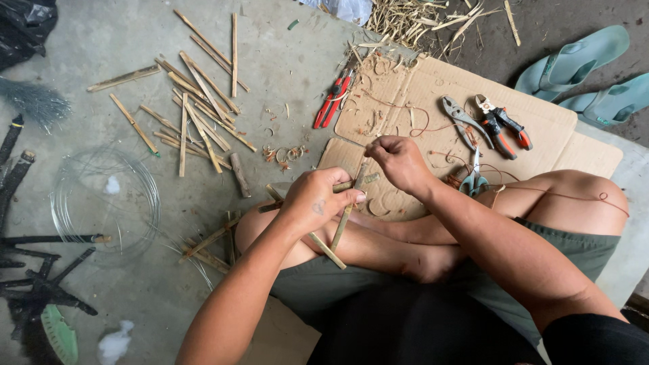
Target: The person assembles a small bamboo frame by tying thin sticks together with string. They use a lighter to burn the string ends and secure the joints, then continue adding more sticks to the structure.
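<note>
A: Close in, over the crossed legs, the left hand (312, 201) has its fingers closed around a bundle of crossed bamboo sticks (338, 226), thumb pressing where they meet. My guess is that grip keeps the joint from slipping.

B: And the right hand (399, 162)?

A: Just above, fingers pinched narrow on the top end of one upright stick, right over the crossing. A thin copper-coloured wire (568, 197) runs across the right knee, within reach; whether it reaches those fingers I can't tell.

B: So the work sits in the lap, not on the ground.

A: Held in the air above the thighs, yes. Underneath, a flattened sheet of cardboard (541, 128) serves as a mat on the concrete floor (101, 47). On it lie grey pliers (460, 118) and orange-handled cutters (503, 125), handles toward the person, easy to grab. Red-handled pliers (332, 101) rest at the cardboard's left edge.

B: Any containers?

A: None that I can see. Cut bamboo sticks (199, 111) lie loose on the floor, a coil of clear line (105, 196) beside them, a pair of teal sandals (581, 67) farthest out.
</note>
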